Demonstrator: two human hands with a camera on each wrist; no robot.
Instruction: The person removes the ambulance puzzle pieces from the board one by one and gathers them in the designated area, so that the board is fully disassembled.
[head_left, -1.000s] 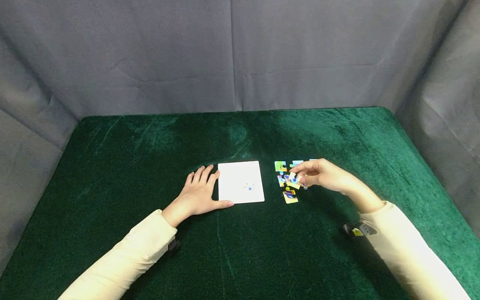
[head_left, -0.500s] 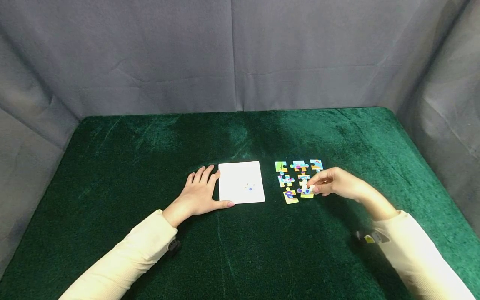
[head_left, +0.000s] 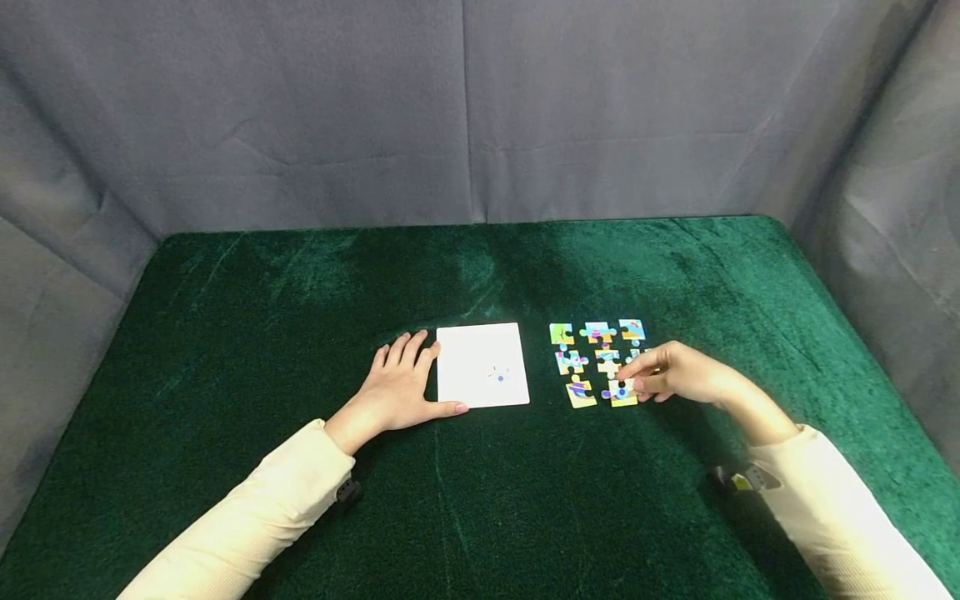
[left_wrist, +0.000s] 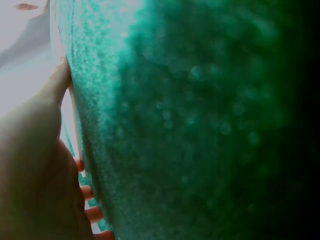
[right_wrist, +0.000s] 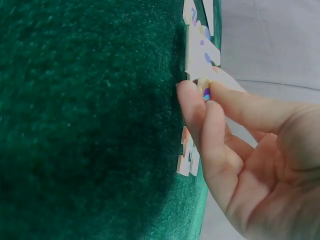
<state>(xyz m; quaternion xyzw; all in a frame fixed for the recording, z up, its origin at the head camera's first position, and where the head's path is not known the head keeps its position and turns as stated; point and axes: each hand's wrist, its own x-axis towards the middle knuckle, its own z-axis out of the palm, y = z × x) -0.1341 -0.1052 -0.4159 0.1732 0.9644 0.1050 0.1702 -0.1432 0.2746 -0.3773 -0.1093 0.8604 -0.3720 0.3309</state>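
Observation:
A square white board (head_left: 476, 354) lies on the green cloth, with a small blue mark near its lower right. My left hand (head_left: 393, 392) rests at its left side, fingers spread and thumb at the near edge. To the right, my right hand (head_left: 682, 375) pinches a jigsaw puzzle piece (head_left: 622, 395) with a blue dot, held low in the near row of pieces. In the right wrist view, thumb and fingertips meet at the edge of this puzzle piece (right_wrist: 201, 55). Part of another piece at the right is hidden behind the fingers.
Several colourful jigsaw pieces lie spaced in rows right of the board, among them a green corner piece (head_left: 561, 333), a middle piece (head_left: 608, 361) and a yellow-purple one (head_left: 581, 394). The table's green cloth (head_left: 450, 500) runs up to a grey curtain (head_left: 480, 117) behind.
My right hand has carried the blue-dotted puzzle piece right and towards me, from over the other pieces to the near row. The middle piece now shows. My left hand stays put.

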